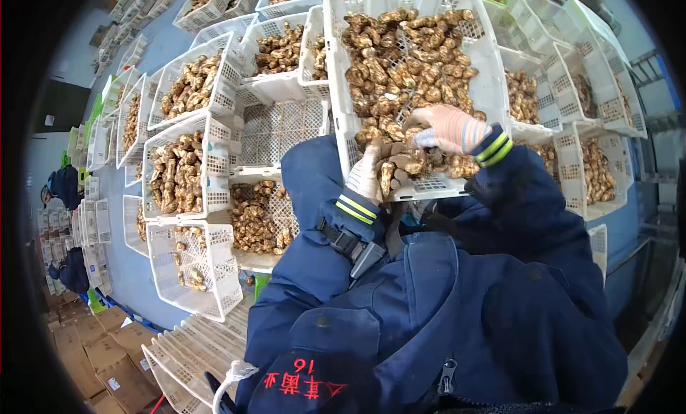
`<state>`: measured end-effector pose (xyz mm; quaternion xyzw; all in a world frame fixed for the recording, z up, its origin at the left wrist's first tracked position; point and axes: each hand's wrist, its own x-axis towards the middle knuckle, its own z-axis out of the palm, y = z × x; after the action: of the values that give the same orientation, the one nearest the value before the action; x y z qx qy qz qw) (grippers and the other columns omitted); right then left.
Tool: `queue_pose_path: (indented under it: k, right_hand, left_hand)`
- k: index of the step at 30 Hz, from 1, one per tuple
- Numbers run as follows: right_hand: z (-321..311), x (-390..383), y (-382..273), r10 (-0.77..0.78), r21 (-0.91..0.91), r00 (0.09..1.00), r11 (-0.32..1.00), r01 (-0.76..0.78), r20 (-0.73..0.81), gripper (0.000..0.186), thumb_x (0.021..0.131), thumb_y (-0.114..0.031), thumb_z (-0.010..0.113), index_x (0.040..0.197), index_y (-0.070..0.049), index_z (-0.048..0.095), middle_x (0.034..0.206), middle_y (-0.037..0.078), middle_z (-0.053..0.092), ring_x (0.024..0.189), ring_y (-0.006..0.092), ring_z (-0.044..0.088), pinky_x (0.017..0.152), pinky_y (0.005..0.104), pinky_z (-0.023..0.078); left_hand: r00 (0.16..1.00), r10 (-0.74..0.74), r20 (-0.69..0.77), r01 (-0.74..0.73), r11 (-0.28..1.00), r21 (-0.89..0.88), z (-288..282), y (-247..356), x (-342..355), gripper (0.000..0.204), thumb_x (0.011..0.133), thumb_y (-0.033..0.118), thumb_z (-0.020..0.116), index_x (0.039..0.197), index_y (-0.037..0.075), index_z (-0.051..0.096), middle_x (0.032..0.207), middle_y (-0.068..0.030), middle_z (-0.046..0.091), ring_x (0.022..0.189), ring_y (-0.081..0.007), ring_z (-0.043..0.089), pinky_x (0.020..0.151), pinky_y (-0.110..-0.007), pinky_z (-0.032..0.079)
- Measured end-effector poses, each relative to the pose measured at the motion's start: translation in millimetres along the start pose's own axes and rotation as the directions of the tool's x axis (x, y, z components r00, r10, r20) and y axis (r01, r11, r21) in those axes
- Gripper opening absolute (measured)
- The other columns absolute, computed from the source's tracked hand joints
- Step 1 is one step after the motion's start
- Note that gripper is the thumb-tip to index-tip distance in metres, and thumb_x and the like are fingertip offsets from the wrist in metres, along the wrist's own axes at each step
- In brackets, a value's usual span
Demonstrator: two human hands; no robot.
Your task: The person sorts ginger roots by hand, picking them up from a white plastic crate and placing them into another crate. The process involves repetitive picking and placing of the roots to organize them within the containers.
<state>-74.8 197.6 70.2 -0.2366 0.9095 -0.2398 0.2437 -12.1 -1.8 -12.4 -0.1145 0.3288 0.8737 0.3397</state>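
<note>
a large, rectangular white plastic crate with perforated walls (416, 189) sits in front of the person, and the knobbly, golden-brown mushrooms (429, 71) lie heaped inside it, thickest toward its far half. the left hand, in a pale striped knit glove (366, 175), is at the big crate's near left corner, its fingers partly curled against mushrooms. the right hand, in an orange-and-white striped knit glove (451, 130), reaches over the crate's near half, palm down, fingers bent onto the heap (i cannot tell whether either hand has a mushroom firmly gripped). left of the big crate, a white plastic crate shows its lattice floor (275, 134); right of it stands a white perforated crate of brown mushrooms (599, 172). far to its lower left are brown cardboard boxes (121, 364).
</note>
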Motion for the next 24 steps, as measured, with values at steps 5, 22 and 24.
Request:
queue_pose_path:
  k: [5, 22, 24]
  right_hand:
    - [-77.4, 109.2, -31.1, -0.267, 0.168, 0.732, 0.871, 0.462, -0.627, 0.058, 0.088, -0.041, 0.061, 0.126, 0.000, 0.047, 0.119, 0.015, 0.058, 0.106, 0.0257, 0.057, 0.095, 0.0334, 0.044]
    - [94.2, -0.7, -27.1, 0.162, 0.282, 0.902, 0.958, -0.047, -0.400, 0.052, 0.082, -0.031, 0.058, 0.126, -0.004, 0.048, 0.116, 0.021, 0.058, 0.108, 0.0367, 0.055, 0.092, 0.0405, 0.044]
    - [96.8, -1.1, -14.4, 0.203, 0.520, 0.915, 0.854, 0.007, -0.348, 0.042, 0.085, -0.019, 0.058, 0.121, 0.001, 0.051, 0.108, 0.018, 0.062, 0.099, 0.0298, 0.061, 0.085, 0.0377, 0.048]
  left_hand:
    - [0.993, 0.103, -0.058, -0.104, 0.995, -0.004, 1.1, 2.9, 2.3, 0.069, 0.089, 0.059, 0.048, 0.121, -0.003, 0.050, 0.089, -0.0118, 0.064, 0.063, -0.0181, 0.062, 0.049, -0.023, 0.049]
    - [0.915, 0.400, -0.051, -0.403, 0.904, -0.143, 3.4, 2.1, 5.3, 0.088, 0.082, 0.067, 0.050, 0.132, -0.005, 0.038, 0.133, -0.0202, 0.042, 0.118, -0.0293, 0.045, 0.101, -0.043, 0.037]
    - [0.925, 0.379, -0.035, -0.380, 0.919, -0.103, 2.0, 2.3, 6.5, 0.084, 0.083, 0.064, 0.052, 0.131, -0.003, 0.041, 0.132, -0.0194, 0.043, 0.117, -0.0277, 0.045, 0.100, -0.039, 0.036]
